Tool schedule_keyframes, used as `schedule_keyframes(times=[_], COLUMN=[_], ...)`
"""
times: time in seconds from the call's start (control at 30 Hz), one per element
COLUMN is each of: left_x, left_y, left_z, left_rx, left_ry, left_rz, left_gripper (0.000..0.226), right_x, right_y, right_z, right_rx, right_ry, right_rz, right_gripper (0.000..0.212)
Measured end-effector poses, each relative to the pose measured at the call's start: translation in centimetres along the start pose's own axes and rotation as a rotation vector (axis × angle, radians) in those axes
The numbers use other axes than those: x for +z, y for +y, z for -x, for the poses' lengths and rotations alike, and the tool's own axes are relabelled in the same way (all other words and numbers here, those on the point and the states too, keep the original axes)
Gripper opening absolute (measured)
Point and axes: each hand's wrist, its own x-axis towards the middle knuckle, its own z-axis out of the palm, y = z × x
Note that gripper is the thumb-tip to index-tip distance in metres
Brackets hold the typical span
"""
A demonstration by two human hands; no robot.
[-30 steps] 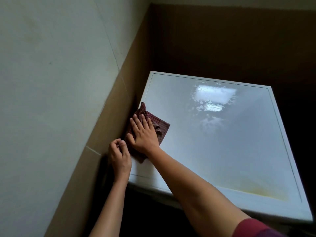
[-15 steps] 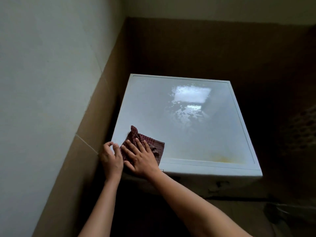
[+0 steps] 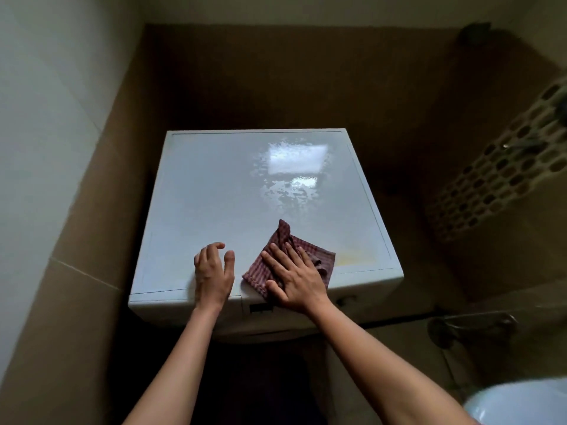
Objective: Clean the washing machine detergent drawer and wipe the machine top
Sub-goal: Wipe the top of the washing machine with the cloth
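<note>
While my right hand (image 3: 296, 280) presses flat, fingers spread, on the checked cloth (image 3: 320, 257) at the front edge of the washing machine top (image 3: 221, 194), lower centre of frame, my left hand (image 3: 213, 271) rests beside it, fingers loosely curled, holding nothing. A yellowish stain (image 3: 359, 259) shows just right of the cloth.

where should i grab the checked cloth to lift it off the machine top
Pinch the far corner of the checked cloth from above: it peaks up off the machine top, while the rest lies flat under the right hand.
</note>
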Motion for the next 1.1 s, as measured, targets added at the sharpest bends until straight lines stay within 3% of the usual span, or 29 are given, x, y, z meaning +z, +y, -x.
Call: schedule_keyframes(times=[0.4,0.57,0.67,0.77,0.93,1.1], left_x=[2.6,1.9,1.0,0.1,-1.4,-3.1], left_y=[2.0,1.6,0.6,-0.4,-2.2,-4.1], left_z=[-0.3,-0.1,0.0,-0.1,-0.3,-0.1], left_rx=[0.092,0.097,0.085,0.087,0.055,-0.010], left_ry=[-0.099,-0.100,-0.077,-0.069,-0.021,0.021], left_rz=[-0.032,-0.024,-0.028,-0.035,-0.017,0.001], left_gripper=[0.023,0.023,0.023,0.022,0.022,0.023], right_x=[-1.6,-1.9,-0.8,0.5,1.5,2.0], right_y=[13.5,16.1,13.2,7.0,-2.8,-8.7], right_z=[5.3,6.2,6.2,5.2,1.4,-0.6], right_rx=[0.355,0.590,0.856,1.059,1.012,0.881], right_ry=[0.037,0.089,0.222,0.420,0.446,0.318], right_rz=[-0.038,-0.059,-0.134,-0.364,-0.468,-0.311], right_gripper=[0.066,0.068,0.067,0.069,0.069,0.065])
